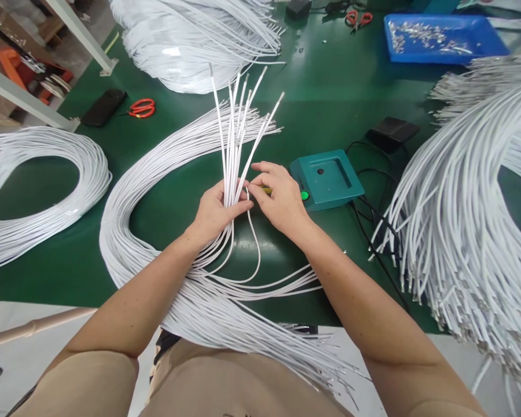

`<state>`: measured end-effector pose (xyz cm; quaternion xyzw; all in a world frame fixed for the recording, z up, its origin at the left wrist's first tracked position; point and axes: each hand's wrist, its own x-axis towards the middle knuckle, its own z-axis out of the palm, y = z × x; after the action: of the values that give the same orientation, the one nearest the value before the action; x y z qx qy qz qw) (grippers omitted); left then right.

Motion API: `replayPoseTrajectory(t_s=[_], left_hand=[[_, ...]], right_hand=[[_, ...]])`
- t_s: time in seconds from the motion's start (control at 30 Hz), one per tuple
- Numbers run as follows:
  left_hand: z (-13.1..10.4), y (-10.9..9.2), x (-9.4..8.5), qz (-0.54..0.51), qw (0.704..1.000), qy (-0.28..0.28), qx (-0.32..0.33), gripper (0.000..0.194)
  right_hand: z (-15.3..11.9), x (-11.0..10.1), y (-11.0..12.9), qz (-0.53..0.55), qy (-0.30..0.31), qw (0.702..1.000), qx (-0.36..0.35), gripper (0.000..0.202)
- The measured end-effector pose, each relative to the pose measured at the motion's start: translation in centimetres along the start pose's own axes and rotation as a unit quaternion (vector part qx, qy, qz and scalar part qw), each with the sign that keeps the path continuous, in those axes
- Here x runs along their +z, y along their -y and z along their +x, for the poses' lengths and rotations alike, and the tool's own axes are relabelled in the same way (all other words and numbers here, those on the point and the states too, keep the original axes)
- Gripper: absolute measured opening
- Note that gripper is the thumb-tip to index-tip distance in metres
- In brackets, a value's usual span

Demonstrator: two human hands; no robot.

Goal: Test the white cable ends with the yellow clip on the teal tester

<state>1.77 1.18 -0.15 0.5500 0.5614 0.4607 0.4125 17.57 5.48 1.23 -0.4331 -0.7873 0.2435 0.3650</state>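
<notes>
My left hand (pixel 219 208) is wrapped round a small bunch of white cables (pixel 231 156), whose ends fan upward. Close on its right, my right hand (pixel 278 194) has thumb and index finger pinched at the end of a single white cable (pixel 257 246) that loops down to the bundle. A thin yellow item (pixel 267 190) shows between the fingers of my right hand; what it is cannot be made out. Beneath my hands a large curved bundle of white cables (pixel 125 202) lies on the green table (pixel 330 110), its lower ends hanging over the front edge.
Right of my hands sits a teal device (pixel 330 176) with a lit green button. More white cable bundles lie left (pixel 87 185), behind (pixel 169 46) and right (pixel 451 202). Red-handled scissors (pixel 142 108), a black phone (pixel 104 108) and a blue tray (pixel 443 55) are farther back.
</notes>
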Motion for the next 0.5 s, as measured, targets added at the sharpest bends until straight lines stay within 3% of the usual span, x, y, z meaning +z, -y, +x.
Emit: replayPoseTrajectory(t_s=[0.27, 0.37, 0.5], left_hand=[[0.04, 0.06, -0.28, -0.043, 0.999, -0.005, -0.01, 0.045], [0.03, 0.09, -0.24, -0.055, 0.998, -0.006, -0.013, 0.046], [0.04, 0.02, -0.13, -0.063, 0.997, -0.005, -0.035, 0.048]], right_hand=[[0.09, -0.67, 0.05, 0.018, 0.022, 0.998, 0.052, 0.015], [0.08, -0.9, 0.32, 0.064, 0.052, 0.996, 0.044, 0.017], [0.02, -0.99, 0.29, 0.043, 0.077, 0.996, 0.033, 0.009]])
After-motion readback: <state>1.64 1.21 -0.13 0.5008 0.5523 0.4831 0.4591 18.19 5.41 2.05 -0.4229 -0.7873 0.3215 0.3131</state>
